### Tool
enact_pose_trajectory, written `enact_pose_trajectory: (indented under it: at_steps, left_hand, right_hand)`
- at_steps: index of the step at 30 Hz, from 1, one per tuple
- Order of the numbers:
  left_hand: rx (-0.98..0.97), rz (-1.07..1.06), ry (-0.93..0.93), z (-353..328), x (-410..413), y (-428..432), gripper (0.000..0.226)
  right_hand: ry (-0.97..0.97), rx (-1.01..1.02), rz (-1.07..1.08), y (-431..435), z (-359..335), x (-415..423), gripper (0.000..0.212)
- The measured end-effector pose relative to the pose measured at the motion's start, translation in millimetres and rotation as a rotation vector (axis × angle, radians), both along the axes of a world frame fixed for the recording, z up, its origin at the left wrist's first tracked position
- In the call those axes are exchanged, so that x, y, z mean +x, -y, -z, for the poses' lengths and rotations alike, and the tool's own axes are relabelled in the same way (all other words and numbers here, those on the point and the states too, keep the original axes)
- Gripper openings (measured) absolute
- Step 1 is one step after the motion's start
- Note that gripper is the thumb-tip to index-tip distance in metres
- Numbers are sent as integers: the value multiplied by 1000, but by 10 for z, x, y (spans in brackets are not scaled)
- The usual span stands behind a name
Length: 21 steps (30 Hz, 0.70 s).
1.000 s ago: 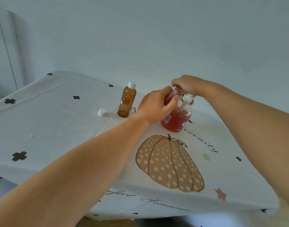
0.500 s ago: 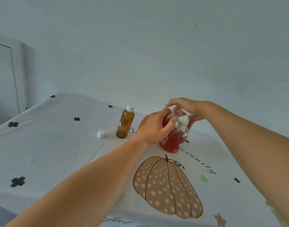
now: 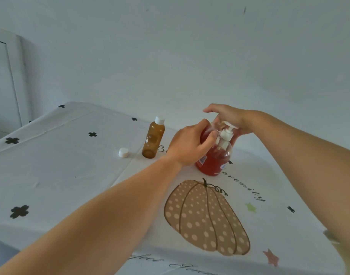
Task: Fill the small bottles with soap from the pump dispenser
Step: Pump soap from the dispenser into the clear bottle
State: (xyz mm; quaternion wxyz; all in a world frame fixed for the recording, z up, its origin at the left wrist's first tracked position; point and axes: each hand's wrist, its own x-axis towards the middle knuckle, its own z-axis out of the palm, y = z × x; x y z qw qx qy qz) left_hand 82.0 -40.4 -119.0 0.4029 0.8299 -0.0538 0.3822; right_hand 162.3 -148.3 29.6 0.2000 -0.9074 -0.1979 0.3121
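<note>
Mid-worktop, on smooth white cloth printed with a dotted pumpkin, stands the clear plastic pump dispenser, red soap inside. The right hand lies loose-fingered over its white pump head. The left hand curls round a small clear bottle at the nozzle, mostly hidden. Left of them stand a capped, cylindrical amber bottle and a loose white cap.
</note>
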Motion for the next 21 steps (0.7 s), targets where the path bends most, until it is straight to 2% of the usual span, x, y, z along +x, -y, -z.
enact_pose_trajectory:
  at_steps: [3, 7, 9, 16, 21]
  left_hand:
    - [0, 0, 3, 8, -11, 9, 40]
    - [6, -4, -6, 34, 5, -4, 42]
    - [6, -7, -6, 35, 10, -3, 43]
    - [-10, 10, 2, 7, 0, 12, 43]
    - [1, -2, -14, 26, 8, -6, 41]
  right_hand:
    - [53, -7, 20, -11, 30, 17, 88]
    - [174, 28, 37, -27, 123, -2, 80]
    - [177, 44, 37, -26, 120, -9, 78]
    - [69, 7, 21, 8, 26, 1, 94]
    - [184, 46, 44, 1, 121, 15, 87]
